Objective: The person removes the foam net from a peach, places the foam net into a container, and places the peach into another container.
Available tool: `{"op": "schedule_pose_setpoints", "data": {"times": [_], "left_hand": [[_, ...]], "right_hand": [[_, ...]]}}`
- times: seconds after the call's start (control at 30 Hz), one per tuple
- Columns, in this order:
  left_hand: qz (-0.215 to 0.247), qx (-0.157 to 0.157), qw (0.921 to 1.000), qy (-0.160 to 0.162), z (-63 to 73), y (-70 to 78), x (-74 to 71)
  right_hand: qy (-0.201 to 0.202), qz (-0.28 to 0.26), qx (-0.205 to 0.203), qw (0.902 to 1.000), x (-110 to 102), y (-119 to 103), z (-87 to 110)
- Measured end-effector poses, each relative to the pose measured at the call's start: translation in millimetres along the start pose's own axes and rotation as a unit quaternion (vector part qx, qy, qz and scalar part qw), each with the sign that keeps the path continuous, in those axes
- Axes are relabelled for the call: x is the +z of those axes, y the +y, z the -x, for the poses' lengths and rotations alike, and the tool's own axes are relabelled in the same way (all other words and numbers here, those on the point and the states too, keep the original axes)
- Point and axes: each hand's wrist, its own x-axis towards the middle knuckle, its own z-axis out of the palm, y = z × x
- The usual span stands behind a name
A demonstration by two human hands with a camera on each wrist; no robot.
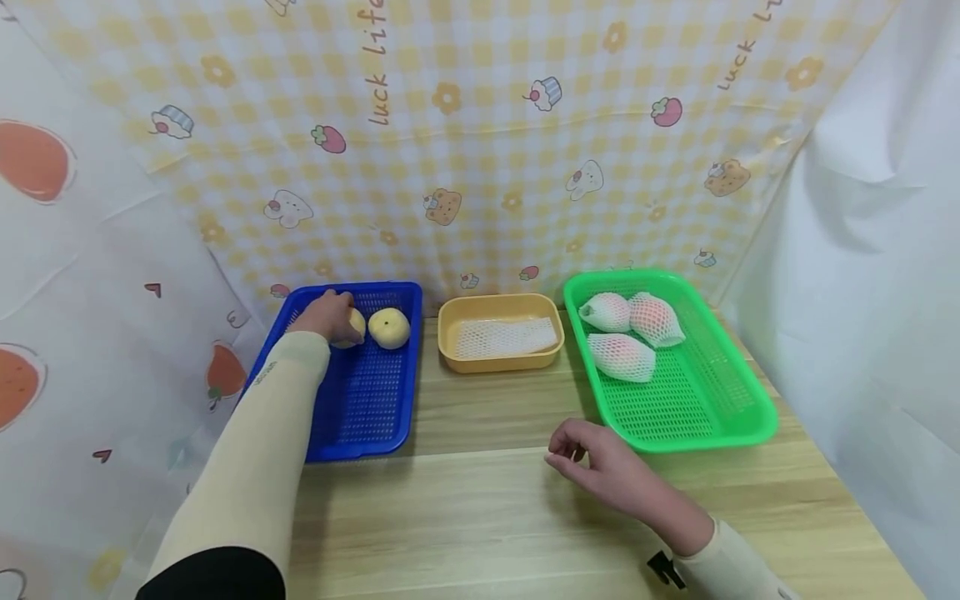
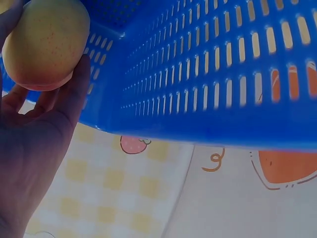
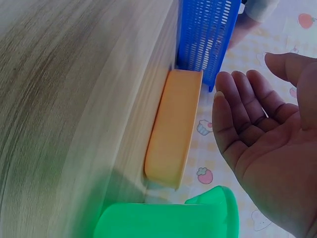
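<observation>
In the head view my left hand [image 1: 324, 315] reaches into the far left of the blue basket [image 1: 414, 400]. Its fingers are wrapped around a yellow peach [image 2: 47, 42] with pink speckles, close to the perforated wall in the left wrist view. A second pale yellow peach [image 1: 389, 328] sits just right of it in the basket. My right hand [image 1: 603, 467] hovers over the table by the near left corner of the green basket [image 1: 720, 408]. Its fingers are loosely bent, and the palm holds nothing in the right wrist view.
An orange-yellow tray [image 1: 498, 365] with white foam net sleeves [image 1: 502, 337] stands between the baskets. Three pinkish fruits in foam nets [image 1: 622, 357] lie in the green basket's far left part. A checked cloth [image 1: 480, 150] hangs behind the wooden table [image 1: 450, 517].
</observation>
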Motion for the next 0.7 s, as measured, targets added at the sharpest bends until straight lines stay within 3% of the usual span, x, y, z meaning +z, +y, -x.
{"op": "schedule_pose_setpoints", "data": {"times": [0.13, 0.4, 0.7], "left_hand": [[-0.003, 0.002, 0.9999, -0.01, 1.2, 6.1, 4.5], [-0.005, 0.002, 1.0, 0.0, -14.6, -5.4, 18.1], [0.015, 0.004, 0.9998, -0.007, 0.2, 6.3, 16.3]], "right_hand": [[0.001, 0.001, 0.004, 1.0, -1.0, 0.1, 1.6], [0.001, 0.002, 0.003, 1.0, -2.3, 2.8, 4.6], [-0.004, -0.01, 0.01, 0.9999, -1.3, 3.5, 5.3]]}}
